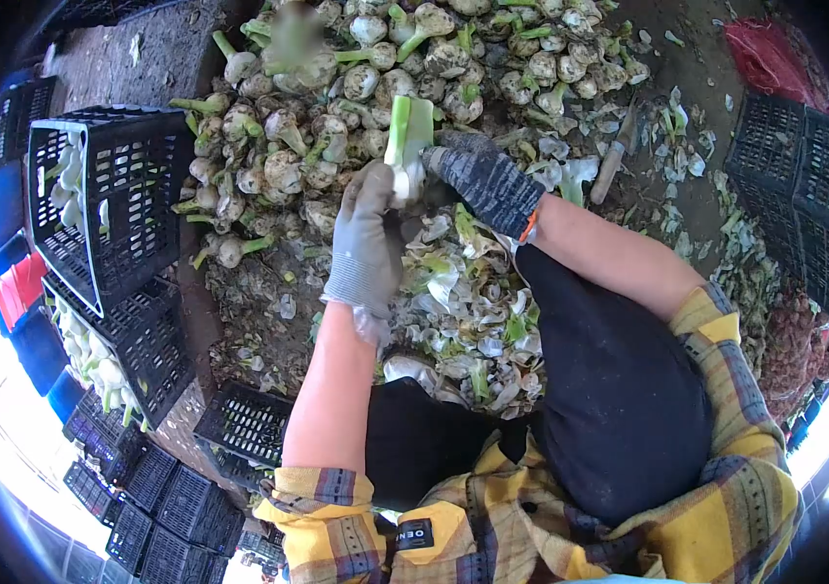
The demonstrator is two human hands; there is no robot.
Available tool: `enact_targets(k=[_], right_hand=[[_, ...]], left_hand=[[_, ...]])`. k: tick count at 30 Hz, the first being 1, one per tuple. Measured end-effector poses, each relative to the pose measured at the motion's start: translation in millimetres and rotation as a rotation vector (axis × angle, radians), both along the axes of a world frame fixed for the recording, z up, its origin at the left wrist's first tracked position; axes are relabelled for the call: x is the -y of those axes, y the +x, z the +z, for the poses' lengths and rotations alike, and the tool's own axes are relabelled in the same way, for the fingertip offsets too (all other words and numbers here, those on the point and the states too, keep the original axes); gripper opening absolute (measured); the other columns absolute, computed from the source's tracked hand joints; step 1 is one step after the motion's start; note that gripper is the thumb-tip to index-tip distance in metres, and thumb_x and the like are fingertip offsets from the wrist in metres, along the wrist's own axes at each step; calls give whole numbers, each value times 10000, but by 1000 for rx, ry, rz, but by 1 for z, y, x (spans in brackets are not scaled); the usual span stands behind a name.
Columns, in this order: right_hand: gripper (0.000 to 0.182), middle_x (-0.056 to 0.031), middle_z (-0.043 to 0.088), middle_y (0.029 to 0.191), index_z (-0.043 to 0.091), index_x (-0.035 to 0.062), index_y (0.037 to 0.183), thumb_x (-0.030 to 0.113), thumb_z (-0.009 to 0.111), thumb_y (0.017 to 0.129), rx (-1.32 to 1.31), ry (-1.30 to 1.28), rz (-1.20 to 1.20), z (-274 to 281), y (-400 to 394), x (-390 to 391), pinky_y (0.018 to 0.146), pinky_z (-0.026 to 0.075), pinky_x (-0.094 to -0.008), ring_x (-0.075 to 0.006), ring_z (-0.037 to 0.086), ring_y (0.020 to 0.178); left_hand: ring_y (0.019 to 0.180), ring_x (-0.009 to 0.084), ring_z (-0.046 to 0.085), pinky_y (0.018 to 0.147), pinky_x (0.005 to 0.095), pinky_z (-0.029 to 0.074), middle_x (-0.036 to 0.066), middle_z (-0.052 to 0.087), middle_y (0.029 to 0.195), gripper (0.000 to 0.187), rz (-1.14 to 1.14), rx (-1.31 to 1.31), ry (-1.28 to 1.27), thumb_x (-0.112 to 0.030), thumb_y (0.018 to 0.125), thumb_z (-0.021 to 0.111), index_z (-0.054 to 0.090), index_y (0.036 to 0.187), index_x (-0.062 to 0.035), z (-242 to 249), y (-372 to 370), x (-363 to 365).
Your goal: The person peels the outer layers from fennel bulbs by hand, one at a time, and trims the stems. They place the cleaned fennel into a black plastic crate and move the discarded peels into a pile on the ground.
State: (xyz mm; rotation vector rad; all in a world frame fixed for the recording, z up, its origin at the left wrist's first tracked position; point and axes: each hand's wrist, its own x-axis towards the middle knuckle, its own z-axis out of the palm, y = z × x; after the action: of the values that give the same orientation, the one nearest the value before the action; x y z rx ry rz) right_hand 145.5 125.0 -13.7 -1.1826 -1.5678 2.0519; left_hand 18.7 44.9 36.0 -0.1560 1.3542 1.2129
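Dirt floor, left hand [368,234] and right hand [480,175] both gripping fennel bulb [407,146]

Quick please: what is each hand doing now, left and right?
Left hand: closed on the fennel bulb.
Right hand: gripping the same bulb.

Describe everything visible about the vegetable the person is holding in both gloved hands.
The vegetable has a white bulb at the bottom and pale green cut stalks pointing up, roughly upright. It looks clean and trimmed beside the dirty bulbs in the pile behind. The left hand, in a grey glove, grips the bulb from below; the right hand, in a dark patterned glove, touches its side. It is held above the peeled scraps.
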Motion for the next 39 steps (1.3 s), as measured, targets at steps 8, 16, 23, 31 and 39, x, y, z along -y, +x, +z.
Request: enact_targets(k=[8,16,23,31,39], right_hand=[[107,-167,595,788,590,13,868,39,540,778,-13,162,104,-12,3,0,619,484,-349,-283,607,725],[191,-163,605,853,584,-8,930,137,536,816,-81,-3,115,-12,9,-4,633,486,-326,-252,612,734],[250,-99,630,825,565,-38,992,173,512,870,-321,-428,-147,20,-2,7,635,514,-261,-162,612,683],[253,-125,619,853,545,-16,1026,192,467,904,-130,-441,-304,22,10,-17,700,542,-324,-205,628,728],[461,-104,641,744,648,29,873,477,627,765,52,109,368,-4,2,0,619,484,-310,-194,603,630]], left_hand=[[723,141,585,606,272,495,36,603,939,350,-6,36,40,-374,862,553,507,1078,-103,-9,0,3],[739,143,588,623,263,480,33,611,862,301,56,160,81,-307,863,573,529,1052,-76,11,4,-3],[748,167,591,661,299,536,75,579,901,377,113,-117,11,-354,833,604,498,1038,-56,-7,-3,-4],[806,244,602,610,294,488,105,615,896,381,226,19,62,-393,924,392,561,960,-54,0,-32,-1],[744,138,578,662,275,497,84,608,874,554,-5,-476,7,-514,912,347,571,1047,-26,7,-23,-2]])
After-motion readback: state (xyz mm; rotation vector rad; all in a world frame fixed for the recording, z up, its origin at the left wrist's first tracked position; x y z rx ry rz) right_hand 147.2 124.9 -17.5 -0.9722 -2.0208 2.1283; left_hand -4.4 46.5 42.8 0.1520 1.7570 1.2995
